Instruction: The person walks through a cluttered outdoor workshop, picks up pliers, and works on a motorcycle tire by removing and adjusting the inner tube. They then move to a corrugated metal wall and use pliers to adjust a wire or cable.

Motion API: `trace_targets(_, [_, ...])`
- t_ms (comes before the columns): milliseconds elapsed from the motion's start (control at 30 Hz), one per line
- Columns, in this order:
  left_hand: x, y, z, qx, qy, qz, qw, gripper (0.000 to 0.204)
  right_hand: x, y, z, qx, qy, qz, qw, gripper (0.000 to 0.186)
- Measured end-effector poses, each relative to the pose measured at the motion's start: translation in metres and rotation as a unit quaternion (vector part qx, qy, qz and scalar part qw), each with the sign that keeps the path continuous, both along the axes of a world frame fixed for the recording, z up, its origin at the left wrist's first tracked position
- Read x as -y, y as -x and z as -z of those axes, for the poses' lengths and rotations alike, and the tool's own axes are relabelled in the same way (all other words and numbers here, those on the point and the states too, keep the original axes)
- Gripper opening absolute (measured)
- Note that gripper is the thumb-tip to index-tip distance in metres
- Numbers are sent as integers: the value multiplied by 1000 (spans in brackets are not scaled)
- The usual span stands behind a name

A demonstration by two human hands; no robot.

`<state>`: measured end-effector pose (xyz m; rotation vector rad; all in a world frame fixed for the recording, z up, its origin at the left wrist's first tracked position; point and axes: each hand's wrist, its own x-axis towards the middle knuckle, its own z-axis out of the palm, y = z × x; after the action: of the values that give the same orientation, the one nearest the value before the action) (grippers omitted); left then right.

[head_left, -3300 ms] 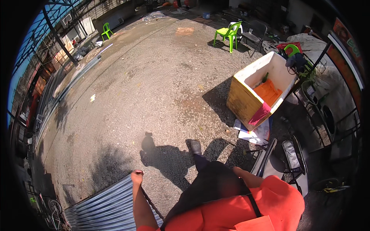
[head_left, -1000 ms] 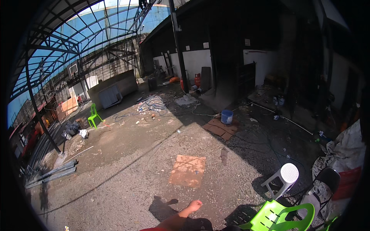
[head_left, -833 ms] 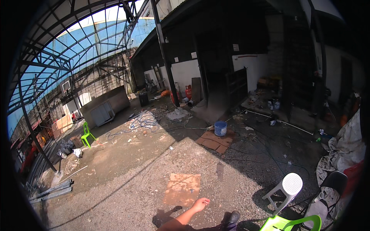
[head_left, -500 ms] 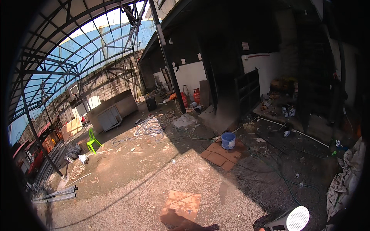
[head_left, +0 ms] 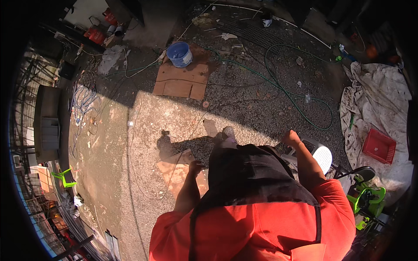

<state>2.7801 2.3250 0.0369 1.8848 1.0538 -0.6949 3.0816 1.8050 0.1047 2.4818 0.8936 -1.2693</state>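
Below right hand [head_left: 291,138], white stool [head_left: 321,155] partly hidden; grip unclear.

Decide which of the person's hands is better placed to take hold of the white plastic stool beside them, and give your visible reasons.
Probably the right hand: it hangs just beside the white stool, almost over its near edge. The left hand hangs empty on the other side of the body, above the gravel ground.

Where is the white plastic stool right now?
In the head view the white plastic stool stands on the gravel at the person's right, just beside the right hand, with the green chair behind it.
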Motion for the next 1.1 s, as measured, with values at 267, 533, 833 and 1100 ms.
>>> trace_targets(267, [-97,-431,-128,249,58,-22,966,29,-17,-39,-17,-23,-26,517,855,24])
trace_targets(533, [-192,-545,-33,144,-56,92,984,46,-106,-236,137,-27,-75,91,993,34])
trace_targets(833, [-270,-611,-55,26,-22,-224,974,25,-278,-745,-21,183,-311,257,897,31])
trace_targets(1100, [-293,-866,-15,-18,91,-38,995,12,-374,-1017,-52,211,-396,200,871,31])
